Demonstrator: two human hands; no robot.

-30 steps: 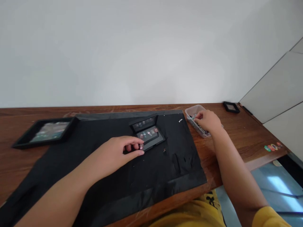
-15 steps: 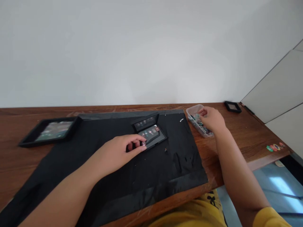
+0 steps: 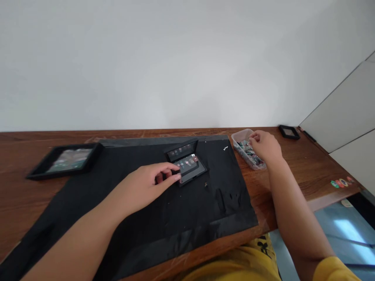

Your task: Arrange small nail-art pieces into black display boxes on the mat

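A small black hinged case (image 3: 191,175) lies with its lid (image 3: 184,151) raised on a black mat (image 3: 193,218). Small coloured pieces sit in a row inside it. At its left edge, the thumb and fingertips of my left hand (image 3: 152,181) are closed, gripping the case; the fingers partly cover that corner. My right hand (image 3: 265,146) is over the rim of a clear plastic tub (image 3: 241,136), fingers pinched together. Whatever they hold is too small to make out. Small shiny, mixed-colour pieces (image 3: 249,150) fill the tub.
To the left, a black frame (image 3: 95,158) with a picture lies partly on the mat. A smaller black frame (image 3: 289,132) rests at the back right, by the wall. Round stickers (image 3: 341,182) mark the wooden table (image 3: 307,168). A tiny piece (image 3: 206,184) lies in front of the case.
My right hand has lifted slightly and shifted right, off the pieces in the tub, uncovering more of them. My left hand stays at the case. The view has shifted slightly.
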